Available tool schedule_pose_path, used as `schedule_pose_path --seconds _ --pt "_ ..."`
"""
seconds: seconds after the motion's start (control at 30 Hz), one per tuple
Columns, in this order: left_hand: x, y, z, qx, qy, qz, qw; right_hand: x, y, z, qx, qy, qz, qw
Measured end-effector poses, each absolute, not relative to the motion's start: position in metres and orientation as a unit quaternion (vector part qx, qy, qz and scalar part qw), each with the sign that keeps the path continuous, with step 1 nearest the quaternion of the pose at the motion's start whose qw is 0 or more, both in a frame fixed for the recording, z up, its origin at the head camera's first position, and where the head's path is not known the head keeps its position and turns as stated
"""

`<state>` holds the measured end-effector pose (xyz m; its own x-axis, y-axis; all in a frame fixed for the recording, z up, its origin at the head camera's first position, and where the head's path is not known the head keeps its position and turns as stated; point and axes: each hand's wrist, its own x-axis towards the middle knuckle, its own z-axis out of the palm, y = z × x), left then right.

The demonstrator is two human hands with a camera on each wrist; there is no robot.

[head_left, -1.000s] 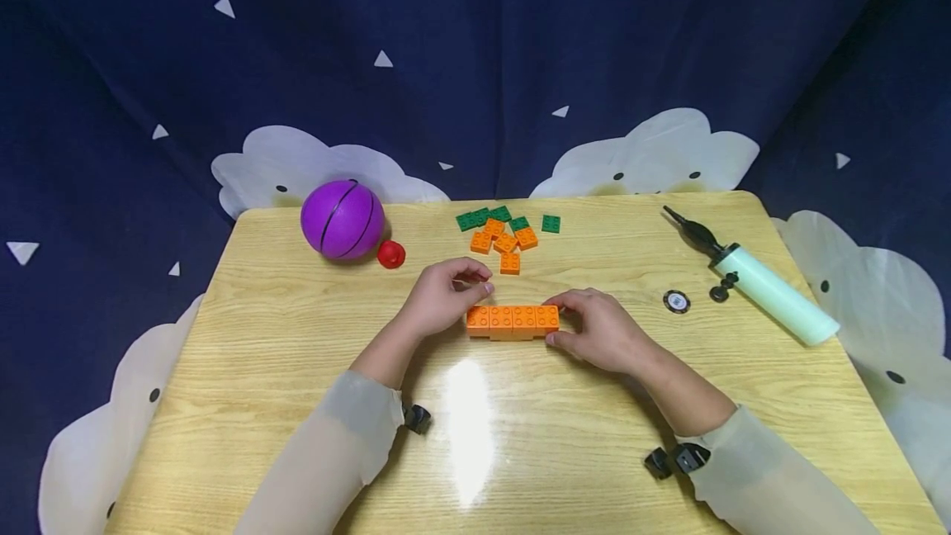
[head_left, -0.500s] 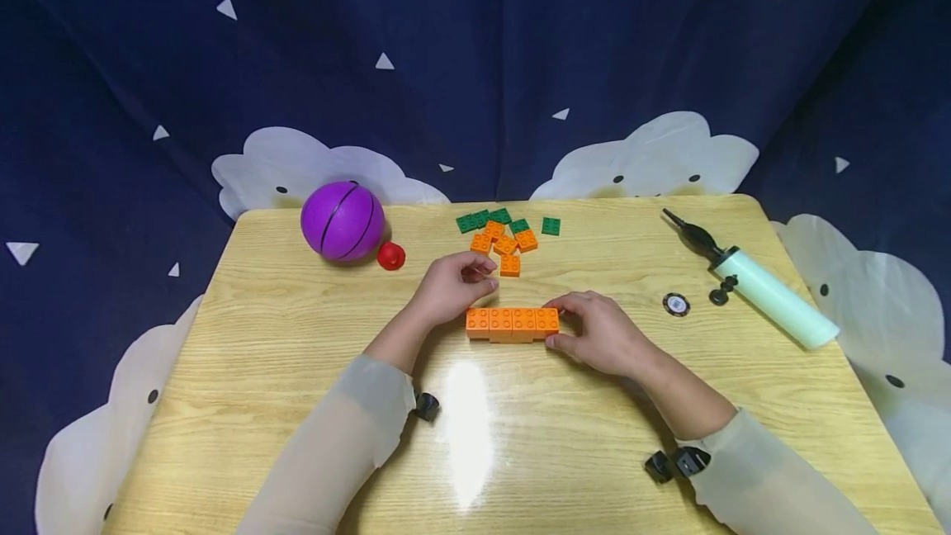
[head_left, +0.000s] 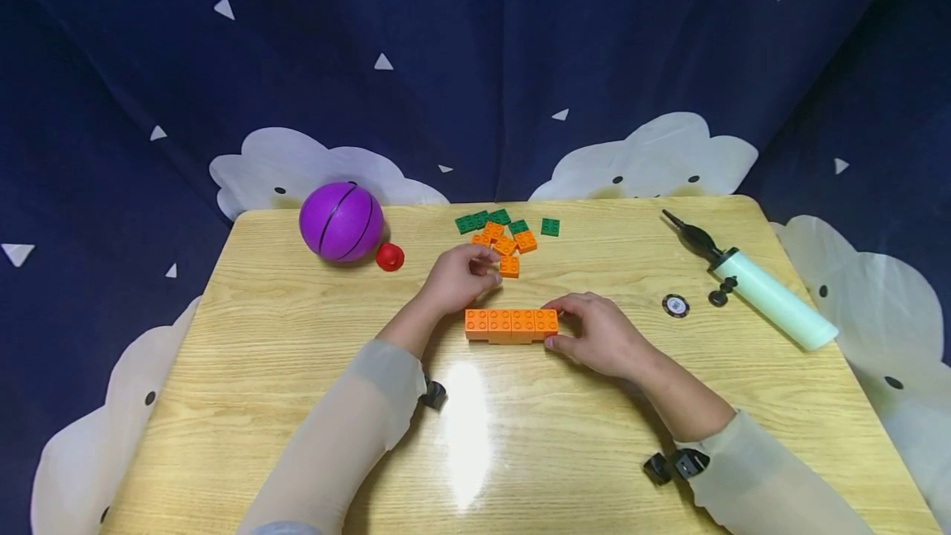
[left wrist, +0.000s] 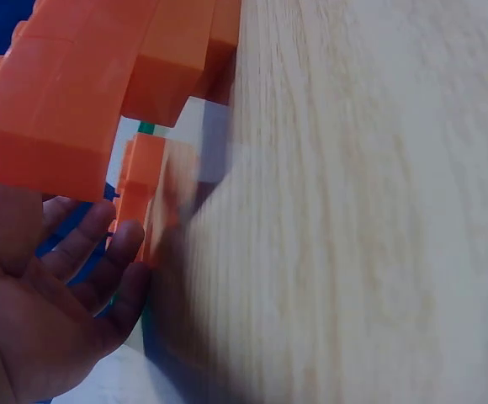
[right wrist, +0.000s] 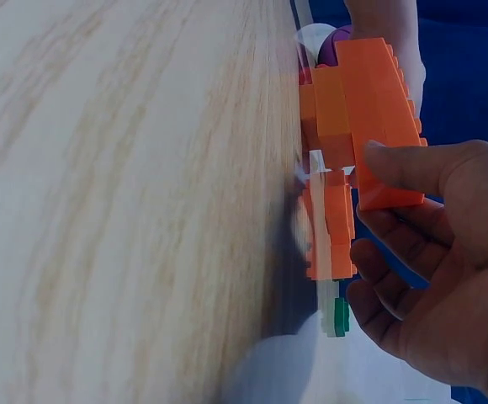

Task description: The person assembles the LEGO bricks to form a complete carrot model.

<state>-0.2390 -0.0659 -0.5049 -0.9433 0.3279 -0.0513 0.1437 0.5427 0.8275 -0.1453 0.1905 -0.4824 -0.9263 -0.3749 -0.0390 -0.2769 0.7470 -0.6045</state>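
Bricks, all orange, make up the stepped build (head_left: 511,325) near the middle of the surface (head_left: 594,452). Its top row runs longer than the part beneath, so both ends overhang; that is probably why your right grip (head_left: 600,333) pinches the right end, thumb on the near side and fingers towards the far side, steadying it against tipping. Your left grip (head_left: 459,279) has not closed on anything: its fingers are relaxed and gently bent, the tips just beside the nearest loose brick (head_left: 508,267); whether they touch it, you cannot tell. That brick lies at the front of the orange pile (head_left: 526,241), beyond the build, a spot that seems handy for either arm. Green bricks (head_left: 466,224) lie at the back of the same cluster. The purple ball (head_left: 342,222) and red hat (head_left: 390,257) to your left, and the round chip (head_left: 675,305) and pump (head_left: 773,300) to your right, appear set aside to leave you elbow room.
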Motion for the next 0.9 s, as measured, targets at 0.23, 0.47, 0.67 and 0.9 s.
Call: schedule_pose_path --seconds 0.23,0.47,0.67,0.9 --pt "-0.246 -0.060 -0.509 0.148 0.888 0.426 0.087 -0.146 0.191 -0.483 -0.174 0.931 -0.312 0.082" --pt "-0.249 -0.057 -0.512 0.172 0.904 0.385 0.071 -0.146 0.190 -0.483 -0.175 0.930 -0.312 0.083" --pt "-0.249 -0.055 -0.513 0.169 0.911 0.369 0.070 -0.146 0.190 -0.483 -0.174 0.930 -0.312 0.083" --pt "-0.247 -0.056 -0.513 0.161 0.912 0.371 0.073 -0.147 0.190 -0.483 -0.175 0.930 -0.312 0.083"
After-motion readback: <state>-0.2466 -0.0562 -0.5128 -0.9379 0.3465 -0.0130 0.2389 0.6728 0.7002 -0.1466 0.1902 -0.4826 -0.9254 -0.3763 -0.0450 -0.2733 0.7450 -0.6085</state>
